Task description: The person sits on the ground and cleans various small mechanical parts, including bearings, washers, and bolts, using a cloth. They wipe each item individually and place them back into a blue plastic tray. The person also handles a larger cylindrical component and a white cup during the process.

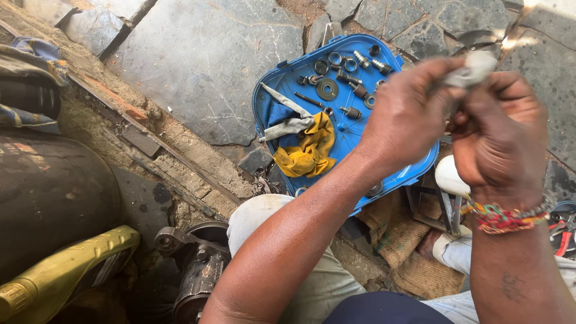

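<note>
I see left hand (408,114) and right hand (501,141) both clenched on grey rag (477,67), bunched between fingertips above blue tray's (273,90) right edge; left hand nearer tray's metal fittings (345,72).

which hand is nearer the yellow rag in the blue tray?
Left. The left hand is raised just right of the yellow rag over the blue tray; the right hand sits farther right, past the tray's edge.

No packages, labels, signs or screens in view
</note>
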